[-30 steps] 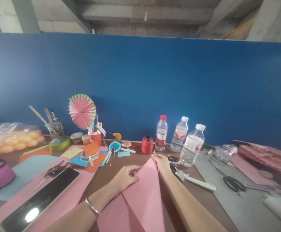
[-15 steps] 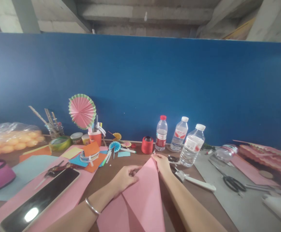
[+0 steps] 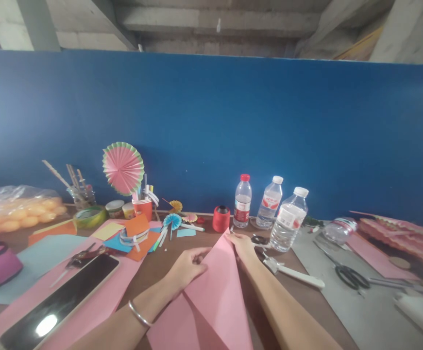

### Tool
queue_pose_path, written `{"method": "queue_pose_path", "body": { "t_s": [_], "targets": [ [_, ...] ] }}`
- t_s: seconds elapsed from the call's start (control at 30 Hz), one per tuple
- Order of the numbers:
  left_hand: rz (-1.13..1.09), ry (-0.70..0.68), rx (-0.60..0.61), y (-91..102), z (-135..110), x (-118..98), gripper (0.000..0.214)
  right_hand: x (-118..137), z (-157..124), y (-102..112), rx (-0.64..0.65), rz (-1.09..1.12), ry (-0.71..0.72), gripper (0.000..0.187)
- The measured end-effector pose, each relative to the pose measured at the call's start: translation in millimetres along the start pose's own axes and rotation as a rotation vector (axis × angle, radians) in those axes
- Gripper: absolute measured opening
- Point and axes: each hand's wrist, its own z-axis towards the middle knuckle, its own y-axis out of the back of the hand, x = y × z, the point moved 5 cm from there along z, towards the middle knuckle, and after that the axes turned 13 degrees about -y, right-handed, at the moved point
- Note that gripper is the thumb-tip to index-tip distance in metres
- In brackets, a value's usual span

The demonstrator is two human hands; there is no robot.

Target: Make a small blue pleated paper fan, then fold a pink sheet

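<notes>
A folded pink paper sheet (image 3: 218,287) lies on the brown table in front of me, its tip pointing away. My left hand (image 3: 186,266), with a silver bangle on the wrist, pinches the paper's left edge. My right hand (image 3: 243,244) pinches the far tip of the sheet, close to a red thread spool (image 3: 221,218). Both hands have their fingers closed on the paper.
Three water bottles (image 3: 269,204) stand behind my right hand, a fourth lies at the right. White-handled cutter (image 3: 293,273) and black scissors (image 3: 347,274) lie to the right. A phone (image 3: 58,301) rests on pink paper at left, beside paper scraps, an orange cup (image 3: 143,206) with a pink fan, and a blue wall behind.
The paper's far tip has lifted and shifted slightly farther from me under my right hand. My left hand has barely moved.
</notes>
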Motion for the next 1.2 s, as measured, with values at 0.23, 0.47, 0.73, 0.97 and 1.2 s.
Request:
{"method": "queue_pose_path", "body": {
  "t_s": [0.23,0.47,0.73,0.97,1.2],
  "targets": [
    [-0.025,0.01,0.009,-0.5,-1.0,-0.3,0.053,-2.2,4.3,2.6,-0.058,-0.042,0.059,0.025],
    [-0.105,0.043,0.007,-2.3,-2.0,-4.1,0.054,-3.4,3.9,1.0,-0.062,-0.034,0.098,0.027],
    [-0.1,0.034,-0.003,-0.4,-1.5,-6.2,0.054,-2.6,4.0,2.6,-0.08,-0.053,0.123,0.029],
    [-0.095,0.021,0.012,-1.2,-0.5,-1.7,0.052,0.1,0.9,3.0,-0.09,-0.067,0.118,0.028],
    [-0.14,0.051,0.028,-2.0,-1.9,-0.9,0.059,2.0,-1.1,3.8,-0.113,-0.075,0.097,0.03]
  ]
}}
